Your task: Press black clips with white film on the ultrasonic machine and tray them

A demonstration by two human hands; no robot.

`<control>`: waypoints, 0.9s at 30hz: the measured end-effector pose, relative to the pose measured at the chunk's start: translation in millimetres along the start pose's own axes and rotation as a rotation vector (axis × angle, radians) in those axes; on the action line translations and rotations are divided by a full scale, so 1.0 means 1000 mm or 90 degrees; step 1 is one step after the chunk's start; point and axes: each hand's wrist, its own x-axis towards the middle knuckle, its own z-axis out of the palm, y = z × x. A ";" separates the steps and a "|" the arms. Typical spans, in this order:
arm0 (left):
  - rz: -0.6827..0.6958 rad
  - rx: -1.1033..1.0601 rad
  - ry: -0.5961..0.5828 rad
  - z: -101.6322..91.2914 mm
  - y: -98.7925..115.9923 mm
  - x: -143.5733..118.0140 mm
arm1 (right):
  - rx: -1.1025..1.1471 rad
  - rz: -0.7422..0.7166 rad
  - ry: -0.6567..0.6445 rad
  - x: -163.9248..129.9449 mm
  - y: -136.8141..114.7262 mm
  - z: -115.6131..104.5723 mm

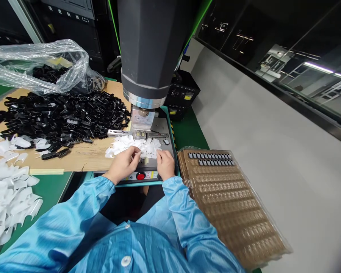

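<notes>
Left hand (124, 163) pinches one thin white plastic piece (138, 154) from the loose white heap (130, 146) just beyond it; right hand (165, 163) rests fingers-down alongside, grip unclear; best to lift singly, keeping neighbours undisturbed.

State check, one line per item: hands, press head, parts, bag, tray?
left hand: fingers pinched at a white piece, grip unclear
right hand: on the white pieces, grip unclear
white pieces: loose heap on the press base
press head: raised above the fixture
black clips: loose pile on cardboard
plastic bag: open, clips inside
brown tray: top two rows filled, rest empty
red button: not touched
</notes>
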 end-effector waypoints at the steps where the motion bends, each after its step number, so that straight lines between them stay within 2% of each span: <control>1: -0.033 -0.029 -0.002 -0.004 -0.001 0.002 | 0.006 0.008 -0.002 0.001 0.000 -0.003; 5: -0.103 -0.070 0.016 -0.021 -0.011 0.011 | -0.006 0.060 0.009 0.007 -0.002 -0.012; 9: -0.060 0.004 -0.018 -0.036 -0.021 0.022 | 0.006 0.023 0.030 0.016 -0.006 -0.018; 13: -0.052 0.036 -0.030 -0.043 -0.029 0.036 | 0.042 -0.010 0.004 0.033 -0.010 -0.015; 19: 0.106 0.205 -0.008 -0.039 -0.044 0.071 | -0.017 -0.104 -0.040 0.066 -0.019 0.000; 23: 0.148 0.290 -0.007 -0.026 -0.051 0.094 | -0.116 -0.144 -0.068 0.088 -0.029 0.013; 27: 0.186 0.291 -0.047 -0.018 -0.056 0.108 | -0.273 -0.167 -0.149 0.100 -0.038 0.021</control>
